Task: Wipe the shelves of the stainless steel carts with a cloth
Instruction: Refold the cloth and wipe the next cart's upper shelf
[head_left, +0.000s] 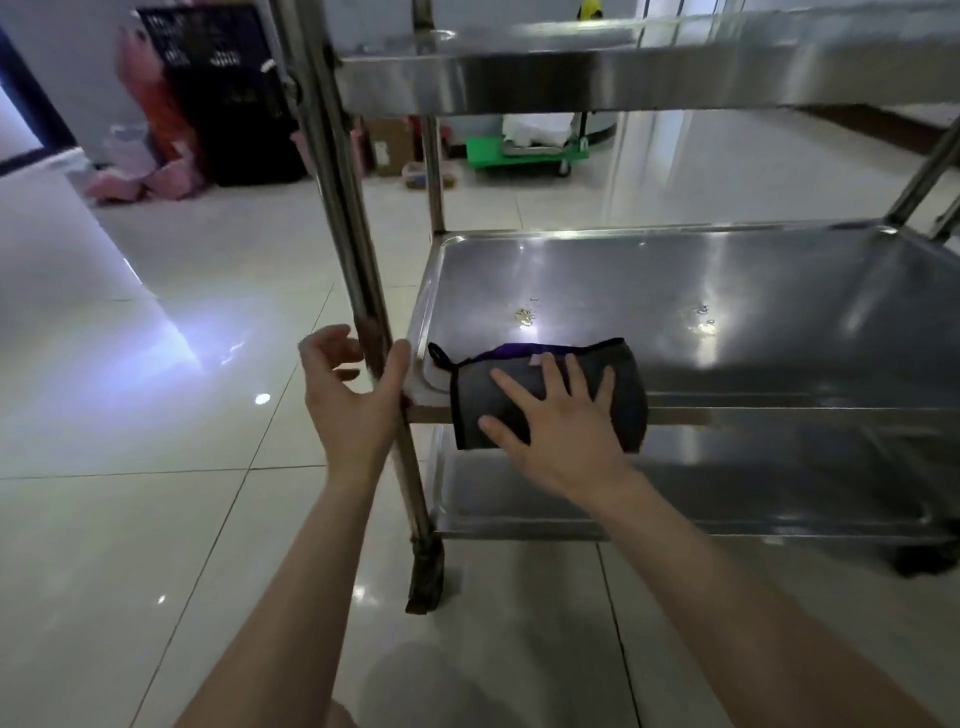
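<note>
A stainless steel cart fills the right half of the view, with a top shelf (571, 78), a middle shelf (727, 301) and a bottom shelf (727, 493). A folded dark grey cloth (478, 405) with a purple edge hangs over the middle shelf's front rim near its left corner. My right hand (561, 421) lies flat on the cloth with fingers spread, pressing it against the rim. My left hand (353, 395) is open around the cart's front left post (358, 270), thumb on the right of it and fingers on the left. Small water droplets dot the middle shelf.
Glossy white floor tiles (156, 519) surround the cart. At the back stand a black crate stack (228, 98), pink items (150, 176), a cardboard box (389, 145) and a green trolley (524, 153). A cart caster (924, 561) shows at lower right.
</note>
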